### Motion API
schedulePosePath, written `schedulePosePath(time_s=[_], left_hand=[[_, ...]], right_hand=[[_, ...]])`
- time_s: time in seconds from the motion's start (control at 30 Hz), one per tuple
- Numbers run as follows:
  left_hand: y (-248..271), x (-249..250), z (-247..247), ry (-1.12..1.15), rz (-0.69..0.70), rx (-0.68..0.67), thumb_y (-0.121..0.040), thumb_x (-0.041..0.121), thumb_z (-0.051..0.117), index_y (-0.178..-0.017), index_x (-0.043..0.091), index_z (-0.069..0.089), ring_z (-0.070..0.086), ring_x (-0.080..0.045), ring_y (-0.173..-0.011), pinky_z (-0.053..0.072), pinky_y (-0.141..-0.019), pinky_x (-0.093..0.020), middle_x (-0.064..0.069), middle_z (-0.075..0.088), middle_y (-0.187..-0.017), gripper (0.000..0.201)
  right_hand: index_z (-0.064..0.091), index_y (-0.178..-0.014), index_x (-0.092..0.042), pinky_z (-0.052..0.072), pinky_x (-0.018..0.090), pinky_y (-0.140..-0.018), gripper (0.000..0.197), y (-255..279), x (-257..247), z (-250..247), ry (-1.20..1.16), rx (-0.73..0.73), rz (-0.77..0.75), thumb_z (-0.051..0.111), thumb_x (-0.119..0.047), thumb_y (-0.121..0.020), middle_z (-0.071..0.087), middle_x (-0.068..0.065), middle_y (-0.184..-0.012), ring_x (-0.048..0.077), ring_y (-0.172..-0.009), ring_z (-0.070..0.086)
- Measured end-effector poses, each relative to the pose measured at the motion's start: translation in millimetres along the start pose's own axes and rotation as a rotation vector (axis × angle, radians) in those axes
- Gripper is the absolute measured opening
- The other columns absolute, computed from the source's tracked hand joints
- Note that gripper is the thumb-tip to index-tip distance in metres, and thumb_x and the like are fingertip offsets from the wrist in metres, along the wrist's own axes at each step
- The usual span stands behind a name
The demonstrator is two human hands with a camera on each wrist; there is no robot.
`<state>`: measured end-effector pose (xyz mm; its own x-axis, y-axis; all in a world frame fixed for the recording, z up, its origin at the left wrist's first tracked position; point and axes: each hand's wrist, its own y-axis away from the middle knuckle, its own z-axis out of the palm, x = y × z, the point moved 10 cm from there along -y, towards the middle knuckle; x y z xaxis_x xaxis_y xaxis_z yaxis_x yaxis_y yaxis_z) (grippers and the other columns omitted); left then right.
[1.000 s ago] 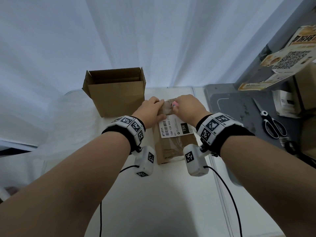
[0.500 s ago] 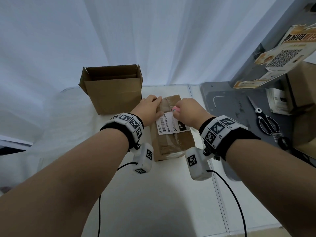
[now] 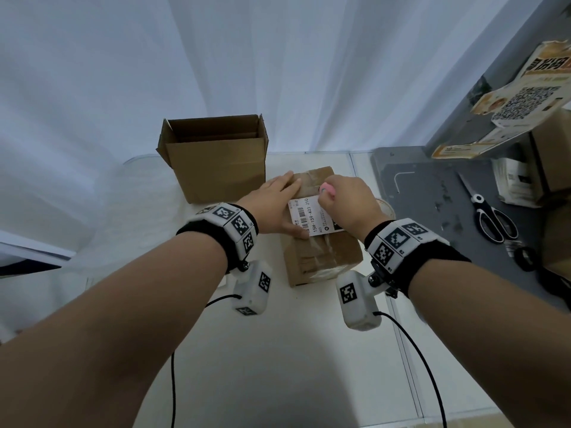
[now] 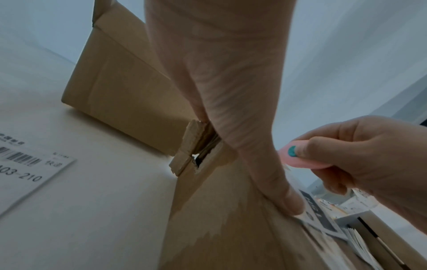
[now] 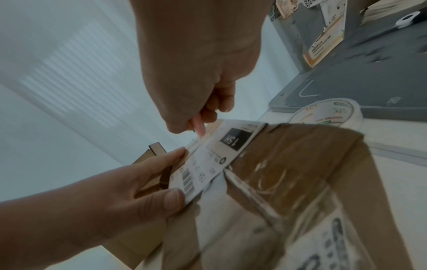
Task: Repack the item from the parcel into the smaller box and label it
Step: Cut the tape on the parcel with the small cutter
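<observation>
A taped brown parcel (image 3: 324,251) lies on the white table, with a white barcode label (image 3: 312,217) across its top. My left hand (image 3: 275,205) lies flat on the parcel's left side, fingers straight and thumb (image 5: 172,200) pressing at the label's edge. My right hand (image 3: 349,199) grips a small pink cutter (image 3: 327,189), its tip down on the parcel top just beyond the label (image 5: 219,155). The smaller cardboard box (image 3: 216,168) stands open and upright behind and left of the parcel. In the left wrist view another barcode label (image 4: 25,173) shows on the table.
A roll of tape (image 5: 323,113) lies right of the parcel by a grey cutting mat (image 3: 426,193). Scissors (image 3: 494,217) lie on the mat. Boxes and printed cartons crowd the right edge. A white curtain hangs behind the table.
My right hand has drawn the pink cutter toward me along the parcel top, up to the label. My left hand has flattened and slid nearer, its thumb now at the label.
</observation>
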<state>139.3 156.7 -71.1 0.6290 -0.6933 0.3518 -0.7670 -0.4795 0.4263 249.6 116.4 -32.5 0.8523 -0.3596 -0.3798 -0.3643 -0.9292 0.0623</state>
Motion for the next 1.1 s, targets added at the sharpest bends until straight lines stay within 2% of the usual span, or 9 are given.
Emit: schedulePosePath(time_s=[0.17, 0.37, 0.5, 0.6, 0.67, 0.73, 0.83, 0.97, 1.1], left_hand=[[-3, -1, -11, 0.037, 0.015, 0.028, -0.068, 0.059, 0.071, -0.149, 0.021, 0.015, 0.013, -0.026, -0.144, 0.022, -0.117, -0.043, 0.001, 0.007, -0.159, 0.105], [-5, -2, -12, 0.033, 0.026, 0.008, -0.066, 0.056, 0.074, -0.148, 0.022, 0.019, 0.017, -0.023, -0.143, 0.027, -0.115, -0.043, 0.002, 0.012, -0.157, 0.104], [-3, 0, -15, 0.047, 0.042, 0.038, -0.068, 0.052, 0.074, -0.144, 0.018, 0.028, 0.022, -0.023, -0.140, 0.030, -0.113, -0.040, 0.001, 0.018, -0.154, 0.095], [-3, -1, -12, 0.035, 0.036, 0.033, -0.069, 0.055, 0.072, -0.146, 0.019, 0.024, 0.018, -0.023, -0.141, 0.028, -0.114, -0.042, 0.000, 0.014, -0.155, 0.098], [-4, -3, -9, 0.022, 0.023, 0.024, -0.070, 0.056, 0.071, -0.148, 0.020, 0.020, 0.015, -0.023, -0.143, 0.026, -0.115, -0.043, 0.000, 0.011, -0.157, 0.100], [-5, -3, -8, 0.021, 0.017, 0.022, -0.071, 0.056, 0.070, -0.149, 0.019, 0.017, 0.013, -0.022, -0.143, 0.024, -0.116, -0.042, 0.000, 0.009, -0.157, 0.101], [-5, -3, -7, 0.035, 0.015, 0.025, -0.072, 0.055, 0.069, -0.150, 0.019, 0.015, 0.012, -0.022, -0.144, 0.022, -0.117, -0.042, 0.000, 0.007, -0.158, 0.102], [-5, -4, -6, 0.056, 0.014, 0.022, -0.072, 0.054, 0.070, -0.150, 0.019, 0.013, 0.011, -0.022, -0.144, 0.019, -0.118, -0.039, 0.001, 0.006, -0.158, 0.103], [-3, -5, -5, 0.049, 0.012, 0.020, -0.074, 0.055, 0.068, -0.150, 0.019, 0.011, 0.010, -0.022, -0.145, 0.018, -0.118, -0.038, 0.001, 0.004, -0.159, 0.102]], right_hand=[[0.062, -0.104, -0.003, 0.043, 0.032, -0.069, 0.029, -12, -9, -7, -0.055, -0.008, -0.042, 0.040, -0.020, -0.093, 0.067, 0.014, -0.094, 0.029, -0.086, 0.060], [0.058, -0.095, -0.004, 0.033, 0.030, -0.068, 0.029, -30, -11, 3, 0.058, -0.074, 0.006, 0.036, -0.022, -0.097, 0.064, 0.017, -0.095, 0.029, -0.080, 0.052], [0.056, -0.088, -0.008, 0.033, 0.030, -0.067, 0.024, -31, -12, 8, 0.074, -0.125, 0.049, 0.038, -0.021, -0.095, 0.055, 0.009, -0.084, 0.027, -0.079, 0.050], [0.043, -0.065, -0.014, 0.032, 0.028, -0.064, 0.030, -27, -15, 9, 0.084, -0.154, 0.027, 0.038, -0.018, -0.094, 0.049, 0.003, -0.075, 0.024, -0.073, 0.049], [0.036, -0.060, -0.019, 0.031, 0.026, -0.057, 0.035, -19, -16, 11, 0.085, -0.172, 0.010, 0.038, -0.017, -0.094, 0.046, 0.001, -0.069, 0.022, -0.066, 0.047], [0.042, -0.062, -0.016, 0.030, 0.026, -0.052, 0.032, -13, -13, 15, 0.090, -0.171, 0.008, 0.037, -0.018, -0.094, 0.045, 0.000, -0.067, 0.021, -0.064, 0.047], [0.052, -0.076, -0.014, 0.031, 0.026, -0.055, 0.023, -8, -7, 18, 0.122, -0.154, 0.014, 0.037, -0.019, -0.093, 0.053, 0.003, -0.076, 0.022, -0.068, 0.049], [0.057, -0.088, -0.013, 0.032, 0.027, -0.063, 0.019, -2, -8, 13, 0.097, -0.130, 0.019, 0.038, -0.017, -0.093, 0.052, 0.003, -0.078, 0.022, -0.071, 0.048], [0.048, -0.078, -0.013, 0.033, 0.029, -0.063, 0.019, 8, -3, 12, 0.118, -0.141, 0.007, 0.038, -0.019, -0.094, 0.052, 0.004, -0.076, 0.024, -0.070, 0.048]])
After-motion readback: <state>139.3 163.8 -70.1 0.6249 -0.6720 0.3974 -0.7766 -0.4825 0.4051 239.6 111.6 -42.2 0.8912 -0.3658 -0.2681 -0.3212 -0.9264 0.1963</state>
